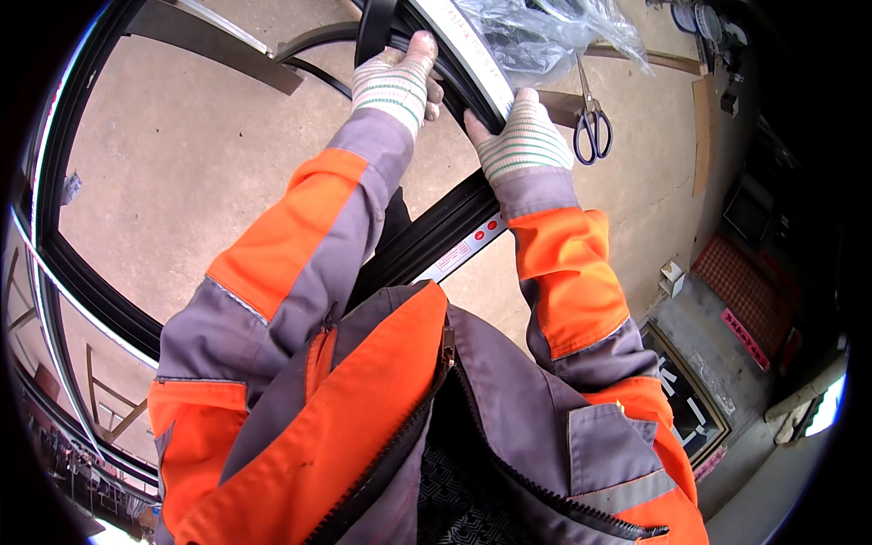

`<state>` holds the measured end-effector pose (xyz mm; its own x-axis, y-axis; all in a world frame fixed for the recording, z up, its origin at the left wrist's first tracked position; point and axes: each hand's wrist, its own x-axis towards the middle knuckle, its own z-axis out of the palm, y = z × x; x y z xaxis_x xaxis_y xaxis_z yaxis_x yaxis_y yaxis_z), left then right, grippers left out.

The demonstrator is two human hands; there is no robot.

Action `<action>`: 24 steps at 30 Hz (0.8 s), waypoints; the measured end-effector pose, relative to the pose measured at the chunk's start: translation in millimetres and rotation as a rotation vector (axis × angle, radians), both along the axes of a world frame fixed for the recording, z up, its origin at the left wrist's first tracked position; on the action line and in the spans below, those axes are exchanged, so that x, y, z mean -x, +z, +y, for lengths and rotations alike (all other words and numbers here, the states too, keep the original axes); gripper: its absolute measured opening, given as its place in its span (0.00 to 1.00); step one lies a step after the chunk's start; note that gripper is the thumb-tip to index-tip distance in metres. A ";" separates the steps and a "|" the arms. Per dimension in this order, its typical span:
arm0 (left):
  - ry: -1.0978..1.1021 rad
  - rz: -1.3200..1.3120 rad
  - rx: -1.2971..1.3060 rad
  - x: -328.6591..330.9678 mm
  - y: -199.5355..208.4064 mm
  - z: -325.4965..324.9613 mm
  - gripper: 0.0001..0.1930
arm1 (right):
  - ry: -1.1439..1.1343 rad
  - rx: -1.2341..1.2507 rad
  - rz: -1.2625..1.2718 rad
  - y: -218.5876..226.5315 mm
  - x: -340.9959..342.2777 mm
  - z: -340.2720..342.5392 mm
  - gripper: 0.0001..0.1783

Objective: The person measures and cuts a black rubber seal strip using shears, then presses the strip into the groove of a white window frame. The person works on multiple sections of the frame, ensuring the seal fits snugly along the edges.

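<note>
A black frame bar (451, 71) with a silver-white outer strip (468, 50) runs up to the top edge. My left hand (400, 80), in a white knitted glove with green stripes, is closed at its left side, thumb against the bar. A broad black strip (373, 32) rises from that hand; its lower part is hidden by the glove. My right hand (520, 134), gloved alike, grips the bar's near corner, thumb on the inner side and fingers mostly hidden. From that corner another black frame bar (436, 227) slopes down-left toward my jacket.
Scissors with dark blue handles (592, 136) are right of my right hand. Clear plastic sheeting (536, 36) lies beyond. Another large black-and-silver frame (86, 282) curves along the left. A brown board (213, 50) is at the far left, and a small white box (671, 279) at the right.
</note>
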<state>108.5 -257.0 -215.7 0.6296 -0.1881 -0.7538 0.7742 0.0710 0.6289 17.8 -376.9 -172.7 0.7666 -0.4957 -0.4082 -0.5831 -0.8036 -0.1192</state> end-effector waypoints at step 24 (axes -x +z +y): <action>-0.196 -0.089 -0.020 -1.5 -16.1 11.3 0.27 | 0.173 0.089 -0.009 -16.6 -21.6 -7.3 0.37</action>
<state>110.0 -245.6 -231.9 0.6465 -0.2990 -0.7019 0.7137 -0.0882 0.6949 39.4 -384.2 -189.2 0.8471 -0.3897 -0.3613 -0.4342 -0.8995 -0.0478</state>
